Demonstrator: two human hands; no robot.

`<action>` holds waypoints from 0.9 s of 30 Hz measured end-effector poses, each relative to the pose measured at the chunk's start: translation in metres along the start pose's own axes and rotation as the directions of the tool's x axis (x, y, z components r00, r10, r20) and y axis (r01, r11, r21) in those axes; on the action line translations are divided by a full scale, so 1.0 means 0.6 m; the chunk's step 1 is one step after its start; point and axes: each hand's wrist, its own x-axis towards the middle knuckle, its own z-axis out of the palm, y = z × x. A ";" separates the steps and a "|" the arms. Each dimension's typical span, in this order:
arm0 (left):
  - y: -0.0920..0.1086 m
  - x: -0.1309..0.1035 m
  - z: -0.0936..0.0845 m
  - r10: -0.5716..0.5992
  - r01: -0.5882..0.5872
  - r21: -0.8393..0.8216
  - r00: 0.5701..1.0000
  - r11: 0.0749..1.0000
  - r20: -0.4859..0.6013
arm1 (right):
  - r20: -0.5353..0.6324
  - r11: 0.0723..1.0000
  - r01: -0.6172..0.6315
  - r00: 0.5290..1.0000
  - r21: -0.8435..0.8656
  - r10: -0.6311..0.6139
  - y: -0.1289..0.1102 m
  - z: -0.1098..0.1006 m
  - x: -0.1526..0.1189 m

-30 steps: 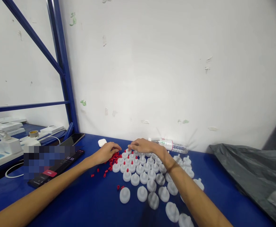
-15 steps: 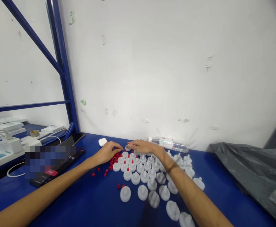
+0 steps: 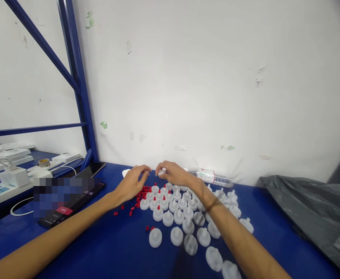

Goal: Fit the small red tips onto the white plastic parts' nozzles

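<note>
Right hand (image 3: 172,174): raised just above the desk (image 3: 106,244), fingertips pinched on one white cap (image 3: 162,172), too small to tell more. Left hand (image 3: 133,181): just beside the right, fingers curled narrow with tips toward the held cap; whether it holds a red piece cannot be told. Below and between both hands: loose red plugs (image 3: 140,193), small and cylindrical, a few scattered toward the near-left. Below the right hand and along its forearm: white caps (image 3: 184,221), round with a centre spout, standing upright in rough rows; those nearest the hands carry red tips. Beyond the right hand: clear bottle (image 3: 210,177) lying against the wall (image 3: 204,85), close behind. Far right: grey bag (image 3: 312,209). Left of the left hand: phones (image 3: 71,199), blue frame post (image 3: 79,85). Bare desk lies near and left.
</note>
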 end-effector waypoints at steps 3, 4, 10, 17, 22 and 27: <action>0.010 -0.003 -0.003 0.041 -0.041 0.015 0.999 0.999 -0.011 | 0.024 0.999 0.033 0.999 0.041 -0.034 -0.014 -0.003 0.004; 0.013 -0.003 -0.003 0.062 -0.062 0.018 0.998 0.998 0.001 | 0.029 0.998 0.040 0.999 0.048 -0.041 -0.020 -0.004 0.005; 0.016 -0.005 -0.004 0.155 -0.154 -0.014 0.986 0.988 0.065 | 0.060 0.997 0.070 0.996 0.018 -0.071 -0.055 -0.014 0.005; 0.031 -0.002 -0.005 -0.056 0.058 -0.220 0.998 0.974 0.017 | -0.001 0.978 0.083 0.996 -0.190 -0.085 -0.066 -0.010 0.006; 0.033 0.013 -0.006 -0.209 0.282 -0.482 0.957 0.830 0.200 | -0.091 0.880 0.072 0.987 -0.470 -0.130 -0.078 -0.002 0.015; 0.032 0.021 -0.023 -0.199 0.402 -0.595 0.904 0.696 0.377 | -0.092 0.775 0.085 0.979 -0.626 -0.182 -0.097 0.000 0.021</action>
